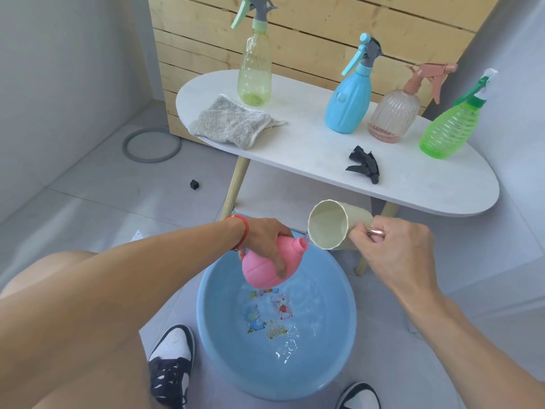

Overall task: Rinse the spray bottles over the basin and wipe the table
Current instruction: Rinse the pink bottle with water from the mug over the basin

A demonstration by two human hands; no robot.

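A person crouched over a light-blue plastic basin (212,314) holds a capless pink spray bottle (265,268) tilted above it, the left hand (267,240) wrapped over the bottle's body with the fingers curled down its near side. The right hand (398,246) grips the metallic handle of a cream mug (330,224), tipped so its rim sits just beside the bottle's open neck, where a thin stream of water passes between them. A red cord bracelet (243,228) circles the left wrist. Shallow water lies in the basin over cartoon decals printed on its floor.

Beyond the hands stands a white oval table (309,149) on pale wooden legs. At its far left a yellow-green spray bottle (255,72) with a mint trigger stands upright, and a grey cleaning cloth (230,122) lies crumpled just near of it. Toward the right stand three more bottles in a row: an opaque blue spray bottle (349,104), a clear ribbed spray bottle (395,113) with a pink trigger and a little pinkish liquid at the bottom, and a bright green spray bottle (448,128) at the far right. A detached black trigger head (364,165) lies on the tabletop near the table's near edge, apart from the bottles.

Behind the table rises a slatted pale wood panel (309,33). On the grey tiled floor to the left lie a grey ring (152,144) and a small black cube (194,184). Black-and-white sneakers (171,364) flank the basin's near side
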